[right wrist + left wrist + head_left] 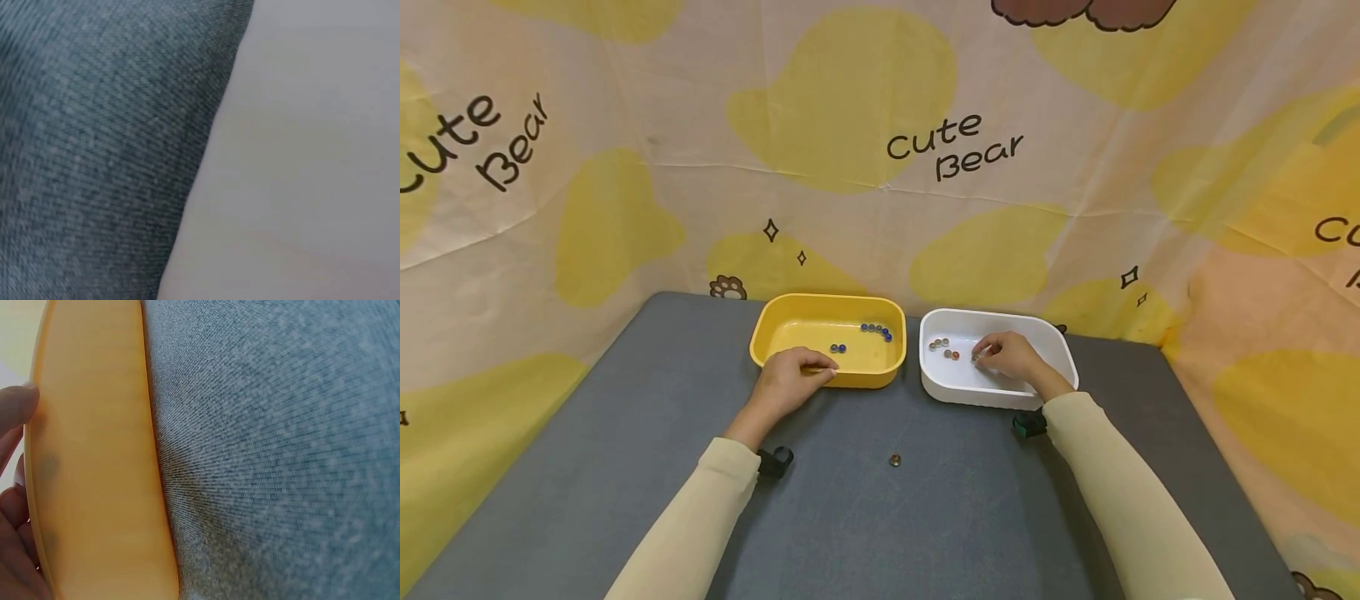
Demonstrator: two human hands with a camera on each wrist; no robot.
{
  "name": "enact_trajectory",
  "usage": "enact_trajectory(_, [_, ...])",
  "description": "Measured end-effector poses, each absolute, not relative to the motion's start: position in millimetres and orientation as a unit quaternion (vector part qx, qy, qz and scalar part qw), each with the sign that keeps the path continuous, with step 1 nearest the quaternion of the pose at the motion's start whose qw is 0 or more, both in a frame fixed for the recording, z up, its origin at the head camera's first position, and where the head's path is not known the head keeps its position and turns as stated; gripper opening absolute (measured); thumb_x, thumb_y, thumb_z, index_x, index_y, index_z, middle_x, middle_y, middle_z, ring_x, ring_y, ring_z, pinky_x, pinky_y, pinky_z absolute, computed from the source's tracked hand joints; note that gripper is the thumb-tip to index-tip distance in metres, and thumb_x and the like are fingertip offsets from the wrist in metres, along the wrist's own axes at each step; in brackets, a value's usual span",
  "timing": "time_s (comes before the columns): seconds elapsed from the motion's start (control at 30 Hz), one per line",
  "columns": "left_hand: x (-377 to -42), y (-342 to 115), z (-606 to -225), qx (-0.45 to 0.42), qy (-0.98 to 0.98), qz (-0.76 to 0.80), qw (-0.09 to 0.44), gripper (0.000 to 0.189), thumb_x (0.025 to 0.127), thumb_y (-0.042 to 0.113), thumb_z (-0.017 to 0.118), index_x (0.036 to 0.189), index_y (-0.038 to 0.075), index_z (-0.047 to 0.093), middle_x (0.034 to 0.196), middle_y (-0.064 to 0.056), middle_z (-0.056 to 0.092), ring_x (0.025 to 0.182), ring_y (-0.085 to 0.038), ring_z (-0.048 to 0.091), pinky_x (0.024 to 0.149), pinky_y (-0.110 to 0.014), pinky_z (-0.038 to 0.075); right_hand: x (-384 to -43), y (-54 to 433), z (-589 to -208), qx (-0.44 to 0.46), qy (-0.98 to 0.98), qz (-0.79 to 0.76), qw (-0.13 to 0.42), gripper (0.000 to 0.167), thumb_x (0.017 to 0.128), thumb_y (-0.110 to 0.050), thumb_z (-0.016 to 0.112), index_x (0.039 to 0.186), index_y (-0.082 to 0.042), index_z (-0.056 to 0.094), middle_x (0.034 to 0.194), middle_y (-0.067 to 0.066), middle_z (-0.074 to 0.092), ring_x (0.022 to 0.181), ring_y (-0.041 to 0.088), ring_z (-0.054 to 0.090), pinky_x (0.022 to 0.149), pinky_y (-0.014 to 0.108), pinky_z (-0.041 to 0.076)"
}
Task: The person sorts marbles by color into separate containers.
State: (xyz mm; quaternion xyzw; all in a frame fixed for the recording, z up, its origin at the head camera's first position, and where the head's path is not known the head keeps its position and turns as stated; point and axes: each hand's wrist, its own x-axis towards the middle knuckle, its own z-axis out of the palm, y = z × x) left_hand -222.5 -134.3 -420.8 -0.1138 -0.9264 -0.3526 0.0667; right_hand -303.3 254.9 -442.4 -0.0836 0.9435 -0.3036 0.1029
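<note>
My left hand (790,383) is at the front rim of the yellow tub (758,337). Its thumb (22,403) lies over the outer side of that rim in the left wrist view, while the other fingers reach behind the wall, so it grips the edge. Blue marbles (876,328) and two more blue marbles (838,348) lie inside. My right hand (1011,357) reaches into the white tub (992,398) and pinches a small marble (974,357) at its fingertips. Left of it lie several orange and clear marbles (939,343). The right wrist view shows no fingers.
A single brownish marble (895,460) lies on the grey tabletop (925,525) in front of the tubs. Behind the table hangs a patterned cloth (850,100), which also covers both sides. The tubs stand near the table's back edge, with a narrow gap between them.
</note>
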Motion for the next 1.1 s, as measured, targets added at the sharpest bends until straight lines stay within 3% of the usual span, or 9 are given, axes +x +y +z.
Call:
enact_trajectory(0.17, [-222.6,-133.7,-422.2,-0.120,-0.926,-0.351,0.074,0.010,0.082,0.027,0.076,0.090,0.021,0.078,0.096,0.000,0.074,0.095,-0.019,0.067,0.089,-0.040,0.049,-299.4,256.8,-436.8,-0.094,0.945,-0.298,0.092,0.025,0.084,-0.018,0.071,0.106,-0.006,0.071,0.092,0.010,0.065,0.082,0.020,0.055,0.068,0.026,0.041])
enact_trajectory(0.4, [-222.5,-133.1,-420.6,-0.113,-0.927,-0.352,0.067,0.012,0.083,0.028,0.075,0.091,0.020,0.078,0.097,0.000,0.074,0.096,-0.020,0.066,0.090,-0.040,0.049,-289.9,257.7,-426.6,-0.116,0.944,-0.300,0.065,0.028,0.084,-0.021,0.070,0.109,-0.007,0.070,0.098,0.013,0.070,0.097,0.029,0.062,0.077,0.032,0.046])
enact_trajectory(0.73, [-222.6,-133.3,-419.9,-0.117,-0.926,-0.351,0.071,0.012,0.083,0.028,0.075,0.091,0.019,0.078,0.097,-0.001,0.074,0.096,-0.020,0.066,0.090,-0.040,0.049,-268.8,257.0,-414.6,-0.148,0.932,-0.330,0.030,0.030,0.085,-0.019,0.070,0.110,-0.003,0.068,0.103,0.017,0.070,0.096,0.032,0.066,0.084,0.044,0.054])
enact_trajectory(0.93, [-222.6,-133.4,-420.6,-0.117,-0.926,-0.353,0.073,0.012,0.083,0.027,0.076,0.091,0.019,0.078,0.097,0.000,0.074,0.096,-0.020,0.066,0.090,-0.040,0.049,-256.2,253.1,-407.8,-0.140,0.931,-0.337,0.024,0.032,0.086,-0.019,0.070,0.113,-0.003,0.067,0.109,0.017,0.070,0.096,0.031,0.067,0.083,0.043,0.054])
enact_trajectory(1.1, [-223.8,-133.9,-422.5,-0.118,-0.925,-0.354,0.073,0.012,0.083,0.027,0.076,0.091,0.019,0.078,0.097,0.000,0.074,0.096,-0.020,0.066,0.091,-0.041,0.049,-243.7,247.9,-401.6,-0.134,0.922,-0.362,0.022,0.031,0.085,-0.018,0.070,0.114,-0.006,0.067,0.111,0.019,0.068,0.093,0.031,0.067,0.077,0.035,0.053])
